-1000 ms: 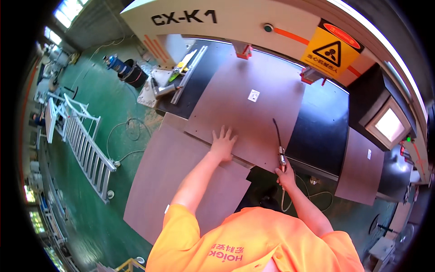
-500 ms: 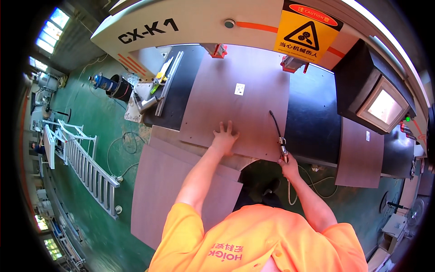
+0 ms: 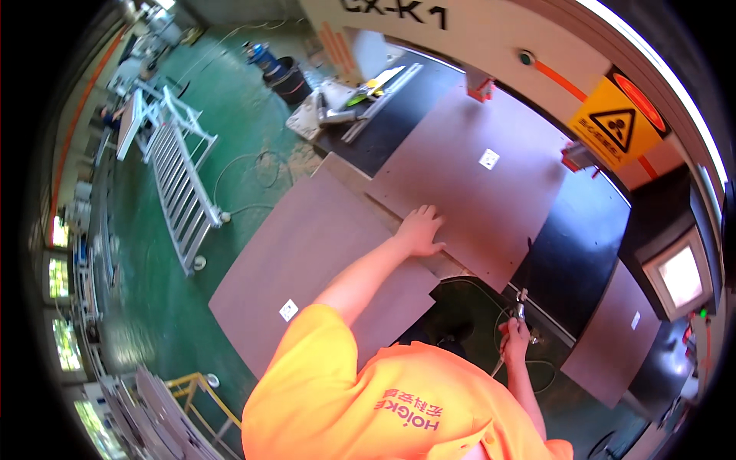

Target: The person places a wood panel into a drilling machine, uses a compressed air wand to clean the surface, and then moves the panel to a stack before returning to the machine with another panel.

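Note:
My left hand [image 3: 420, 228] lies flat, fingers spread, on the near edge of a large brown board [image 3: 475, 192] that rests on the black machine bed [image 3: 583, 230]. My right hand [image 3: 515, 337] is closed around a metal air-blow gun [image 3: 520, 303] with a thin hose, held low beside the bed's front edge, its nozzle pointing up toward the board. A second brown board [image 3: 307, 253] with a small white label lies lower, to the left of my left arm.
A white machine housing [image 3: 491, 38] with a yellow warning sign [image 3: 613, 123] spans the back. A control screen [image 3: 678, 276] sits at the right. A smaller brown panel [image 3: 613, 337] lies at right. On the green floor stand a white rack [image 3: 176, 176] and a black bucket [image 3: 291, 77].
The view has swung, so the boards now sit further right. My right hand with the air gun has dropped away from the board's edge. My left hand stays pressed on the board.

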Demonstrator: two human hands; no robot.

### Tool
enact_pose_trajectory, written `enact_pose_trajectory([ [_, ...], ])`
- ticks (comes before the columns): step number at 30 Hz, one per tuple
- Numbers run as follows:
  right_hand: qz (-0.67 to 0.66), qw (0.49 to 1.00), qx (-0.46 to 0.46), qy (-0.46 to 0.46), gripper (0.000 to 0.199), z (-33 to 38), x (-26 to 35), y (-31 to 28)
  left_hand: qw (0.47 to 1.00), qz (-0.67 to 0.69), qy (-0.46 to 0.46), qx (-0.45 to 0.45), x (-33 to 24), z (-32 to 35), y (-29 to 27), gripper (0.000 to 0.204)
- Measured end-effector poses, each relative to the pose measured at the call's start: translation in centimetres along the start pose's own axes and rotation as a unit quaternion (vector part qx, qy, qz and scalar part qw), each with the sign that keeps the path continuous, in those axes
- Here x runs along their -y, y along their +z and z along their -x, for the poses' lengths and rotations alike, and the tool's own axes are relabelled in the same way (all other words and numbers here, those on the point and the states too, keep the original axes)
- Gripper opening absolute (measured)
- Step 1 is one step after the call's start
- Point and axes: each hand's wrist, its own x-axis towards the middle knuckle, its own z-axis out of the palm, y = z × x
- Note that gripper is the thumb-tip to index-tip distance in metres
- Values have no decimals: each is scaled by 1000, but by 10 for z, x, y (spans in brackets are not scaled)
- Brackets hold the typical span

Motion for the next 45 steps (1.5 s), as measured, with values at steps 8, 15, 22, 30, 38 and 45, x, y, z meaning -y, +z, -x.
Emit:
enact_pose_trajectory([
  [8,-15,999,10,33,24,30,-4,19,997,-45,-3,-68,54,88,33,39],
  [15,41,995,90,11,30,28,25,89,999,-21,32,-13,39,123,38,42],
  [22,263,917,297,-35,23,12,46,203,981,89,60,-162,-12,219,67,42],
  [30,370,863,332,-87,50,30,9,235,520,-7,-747,-415,-122,531,164,89],
  [38,234,909,335,-81,48,70,-53,207,114,632,-509,-573,-139,508,168,68],
  [45,279,842,450,98,33,200,-138,131,142,683,-421,-579,-145,581,195,57],
])
